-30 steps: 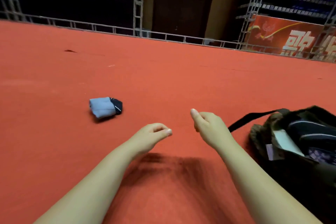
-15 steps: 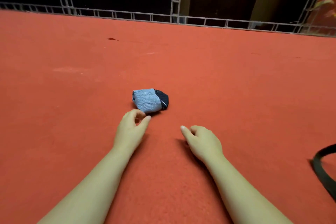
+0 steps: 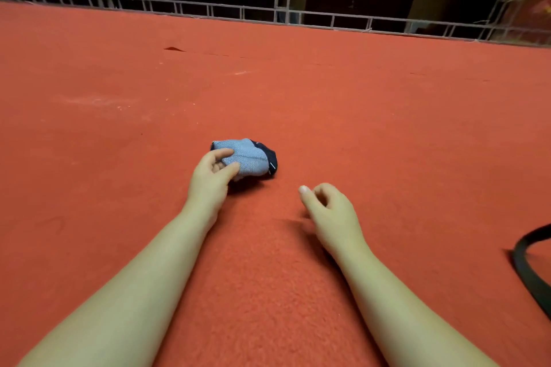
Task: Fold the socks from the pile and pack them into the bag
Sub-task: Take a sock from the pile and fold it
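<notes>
The left hand (image 3: 210,179) is pinching the folded sock (image 3: 249,158) with thumb and fingers (image 3: 222,153) as it is lying on the red carpet (image 3: 387,128); the right hand (image 3: 331,211) is hovering nearby, fingers loosely curled, holding nothing; only a black strap (image 3: 527,271) is showing at the right edge, its bag out of view
</notes>
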Demonstrator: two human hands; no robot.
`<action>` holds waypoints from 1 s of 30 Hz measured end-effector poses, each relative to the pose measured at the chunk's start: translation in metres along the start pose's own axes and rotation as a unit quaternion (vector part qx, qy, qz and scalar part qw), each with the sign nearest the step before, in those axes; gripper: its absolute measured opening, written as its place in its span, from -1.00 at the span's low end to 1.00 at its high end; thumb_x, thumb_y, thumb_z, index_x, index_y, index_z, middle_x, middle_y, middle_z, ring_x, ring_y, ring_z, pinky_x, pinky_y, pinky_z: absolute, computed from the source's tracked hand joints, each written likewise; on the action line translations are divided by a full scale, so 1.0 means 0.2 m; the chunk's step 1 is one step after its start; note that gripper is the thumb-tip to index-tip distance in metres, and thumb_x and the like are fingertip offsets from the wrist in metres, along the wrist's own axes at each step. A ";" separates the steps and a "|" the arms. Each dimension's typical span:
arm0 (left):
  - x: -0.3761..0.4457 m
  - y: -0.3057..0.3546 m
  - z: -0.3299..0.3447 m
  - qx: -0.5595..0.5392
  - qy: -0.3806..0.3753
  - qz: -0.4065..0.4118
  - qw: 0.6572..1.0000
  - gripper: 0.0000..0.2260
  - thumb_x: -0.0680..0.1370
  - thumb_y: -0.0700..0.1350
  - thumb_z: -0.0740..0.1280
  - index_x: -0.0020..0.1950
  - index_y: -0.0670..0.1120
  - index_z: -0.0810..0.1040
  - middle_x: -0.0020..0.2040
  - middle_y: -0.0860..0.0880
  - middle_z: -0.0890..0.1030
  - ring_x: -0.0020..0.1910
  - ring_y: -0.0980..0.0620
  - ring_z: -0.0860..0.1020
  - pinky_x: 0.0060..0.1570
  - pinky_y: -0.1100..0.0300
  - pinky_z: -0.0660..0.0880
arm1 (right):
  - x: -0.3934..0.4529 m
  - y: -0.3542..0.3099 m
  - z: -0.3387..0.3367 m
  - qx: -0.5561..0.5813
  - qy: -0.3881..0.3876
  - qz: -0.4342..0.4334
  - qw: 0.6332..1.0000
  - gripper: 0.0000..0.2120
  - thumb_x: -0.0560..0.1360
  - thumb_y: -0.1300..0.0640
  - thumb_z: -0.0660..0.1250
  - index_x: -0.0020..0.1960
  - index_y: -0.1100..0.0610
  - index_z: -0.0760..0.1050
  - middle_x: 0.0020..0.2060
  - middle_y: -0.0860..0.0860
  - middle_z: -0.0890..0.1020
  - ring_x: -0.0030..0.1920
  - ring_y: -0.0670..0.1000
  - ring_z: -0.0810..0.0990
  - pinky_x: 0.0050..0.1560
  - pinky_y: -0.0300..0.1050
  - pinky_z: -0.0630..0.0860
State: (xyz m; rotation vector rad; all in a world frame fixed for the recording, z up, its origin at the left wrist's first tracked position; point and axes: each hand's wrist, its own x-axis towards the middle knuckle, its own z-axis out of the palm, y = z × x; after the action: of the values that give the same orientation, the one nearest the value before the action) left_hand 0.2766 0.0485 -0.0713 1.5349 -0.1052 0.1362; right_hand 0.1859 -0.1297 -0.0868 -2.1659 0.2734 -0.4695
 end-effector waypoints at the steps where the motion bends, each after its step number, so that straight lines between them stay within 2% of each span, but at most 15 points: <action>1: -0.02 0.03 0.00 -0.081 -0.032 -0.029 0.996 -0.83 0.49 -0.28 0.29 0.04 -0.10 0.51 -0.23 -0.03 0.49 -0.30 0.12 0.51 -0.22 0.27 0.45 | 0.01 0.00 -0.01 0.068 0.034 -0.003 0.997 -0.73 0.48 -0.18 0.26 -0.20 0.01 0.42 -0.24 -0.07 0.55 -0.16 -0.04 0.51 -0.14 -0.12 0.36; 3: -0.08 0.08 0.02 -0.217 -0.100 -0.085 0.967 -0.82 0.53 -0.32 0.16 -0.07 -0.09 0.50 -0.21 -0.07 0.57 -0.32 0.04 0.56 -0.28 0.12 0.54 | 0.01 0.00 -0.04 0.173 0.070 0.019 0.982 -0.78 0.54 -0.09 0.25 0.06 0.04 0.45 -0.01 -0.04 0.56 0.02 -0.08 0.48 -0.03 -0.27 0.32; 5: -0.12 0.11 0.04 -0.267 -0.151 -0.108 0.946 -0.77 0.57 -0.32 0.09 -0.12 -0.10 0.49 -0.28 -0.05 0.59 -0.38 0.06 0.56 -0.40 0.17 0.55 | 0.00 -0.01 -0.05 0.266 0.035 0.050 0.962 -0.73 0.57 -0.07 0.20 0.17 0.06 0.44 0.04 -0.06 0.55 0.09 -0.08 0.49 0.02 -0.31 0.36; 7: -0.15 0.12 0.08 -0.248 -0.177 -0.107 0.946 -0.77 0.58 -0.31 0.10 -0.14 -0.10 0.48 -0.32 -0.02 0.59 -0.42 0.11 0.54 -0.42 0.27 0.51 | -0.02 -0.03 -0.05 0.368 -0.044 0.078 0.925 -0.58 0.47 -0.19 0.29 0.12 0.13 0.49 -0.02 0.01 0.61 0.02 -0.01 0.55 0.09 -0.13 0.45; 9: -0.18 0.14 0.12 -0.222 -0.169 -0.092 0.956 -0.79 0.59 -0.31 0.13 -0.14 -0.11 0.49 -0.34 0.01 0.61 -0.41 0.14 0.55 -0.39 0.32 0.51 | -0.04 -0.05 -0.05 0.393 -0.103 0.103 0.908 -0.47 0.32 -0.27 0.42 0.04 0.13 0.49 -0.07 0.06 0.63 -0.04 0.03 0.59 0.08 0.03 0.48; 12: -0.17 0.14 0.15 -0.193 -0.130 -0.080 0.969 -0.81 0.58 -0.31 0.18 -0.14 -0.11 0.53 -0.32 0.00 0.61 -0.36 0.11 0.55 -0.33 0.30 0.52 | -0.05 -0.07 -0.04 0.373 -0.154 0.108 0.908 -0.50 0.33 -0.15 0.47 0.12 0.10 0.43 -0.03 0.04 0.60 -0.09 -0.04 0.61 -0.01 -0.10 0.52; 14: -0.16 0.12 0.14 -0.100 -0.101 -0.016 0.990 -0.83 0.56 -0.24 0.25 -0.18 -0.06 0.56 -0.26 0.01 0.60 -0.27 0.14 0.53 -0.21 0.27 0.49 | -0.05 -0.07 -0.03 0.353 -0.165 0.101 0.915 -0.53 0.36 -0.04 0.48 0.17 0.07 0.41 -0.02 0.01 0.61 -0.07 -0.06 0.62 -0.02 -0.14 0.54; 15: -0.15 0.11 0.13 -0.014 -0.076 0.058 0.995 -0.84 0.53 -0.15 0.29 -0.23 -0.02 0.57 -0.24 0.03 0.57 -0.23 0.20 0.51 -0.13 0.29 0.44 | -0.05 -0.06 -0.03 0.338 -0.154 0.099 0.923 -0.62 0.40 0.02 0.46 0.14 0.06 0.43 -0.04 0.01 0.62 -0.10 -0.07 0.62 -0.05 -0.16 0.55; 17: -0.16 0.14 0.10 0.130 -0.057 0.231 0.963 -0.84 0.42 0.05 0.31 -0.31 0.03 0.56 -0.25 0.08 0.48 -0.22 0.27 0.45 -0.13 0.39 0.33 | -0.05 -0.07 -0.02 0.337 -0.108 0.108 0.929 -0.82 0.48 0.14 0.40 0.04 0.08 0.46 -0.15 0.02 0.62 -0.26 -0.12 0.61 -0.21 -0.23 0.54; 18: -0.17 0.16 0.10 0.175 -0.088 0.290 0.937 -0.82 0.37 0.11 0.31 -0.31 0.03 0.56 -0.27 0.08 0.45 -0.23 0.24 0.43 -0.18 0.41 0.30 | -0.05 -0.07 -0.02 0.345 -0.079 0.117 0.928 -0.89 0.49 0.17 0.37 -0.01 0.10 0.46 -0.20 0.02 0.61 -0.34 -0.15 0.60 -0.29 -0.27 0.52; 19: -0.19 0.18 0.10 0.212 -0.143 0.315 0.914 -0.78 0.33 0.15 0.32 -0.27 0.02 0.57 -0.28 0.09 0.45 -0.25 0.22 0.42 -0.22 0.41 0.29 | -0.04 -0.07 -0.02 0.354 -0.054 0.124 0.925 -0.92 0.50 0.17 0.36 -0.04 0.11 0.47 -0.23 0.02 0.60 -0.38 -0.16 0.58 -0.33 -0.27 0.50; 22: -0.22 0.18 0.12 0.320 -0.294 0.274 0.858 -0.67 0.21 0.30 0.35 -0.14 0.17 0.49 -0.17 0.13 0.46 -0.18 0.24 0.44 -0.17 0.37 0.36 | -0.02 -0.06 -0.02 0.374 -0.014 0.146 0.916 -0.88 0.52 0.08 0.34 -0.07 0.14 0.49 -0.20 0.07 0.61 -0.26 -0.03 0.59 -0.19 -0.12 0.53; 24: -0.22 0.14 0.14 0.350 -0.314 0.231 0.852 -0.72 0.24 0.27 0.40 -0.17 0.20 0.43 -0.14 0.13 0.47 -0.15 0.24 0.44 -0.13 0.30 0.38 | -0.02 -0.05 -0.02 0.374 -0.017 0.157 0.914 -0.82 0.52 0.02 0.33 -0.07 0.14 0.49 -0.17 0.11 0.62 -0.18 0.05 0.58 -0.08 0.02 0.51; 27: -0.20 0.12 0.13 0.254 -0.290 0.121 0.915 -0.84 0.45 -0.08 0.43 -0.26 0.01 0.48 -0.29 0.07 0.52 -0.30 0.10 0.50 -0.24 0.09 0.47 | -0.02 -0.05 -0.03 0.388 -0.044 0.153 0.908 -0.79 0.48 -0.02 0.36 -0.09 0.13 0.49 -0.17 0.12 0.62 -0.17 0.06 0.58 -0.03 0.06 0.51; 30: -0.18 0.12 0.10 0.122 -0.258 0.005 0.958 -0.82 0.53 -0.17 0.34 -0.27 -0.05 0.46 -0.34 0.00 0.49 -0.36 0.07 0.44 -0.33 0.14 0.39 | -0.02 -0.06 -0.06 0.310 -0.085 0.110 0.941 -0.81 0.45 -0.01 0.41 -0.13 0.11 0.50 -0.23 0.04 0.61 -0.22 -0.01 0.56 -0.13 -0.06 0.48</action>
State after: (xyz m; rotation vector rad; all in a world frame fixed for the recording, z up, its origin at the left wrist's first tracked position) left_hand 0.2370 0.0283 -0.0521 1.7865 -0.5269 -0.2581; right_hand 0.1780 -0.1298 -0.0720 -1.5245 0.2302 -0.1991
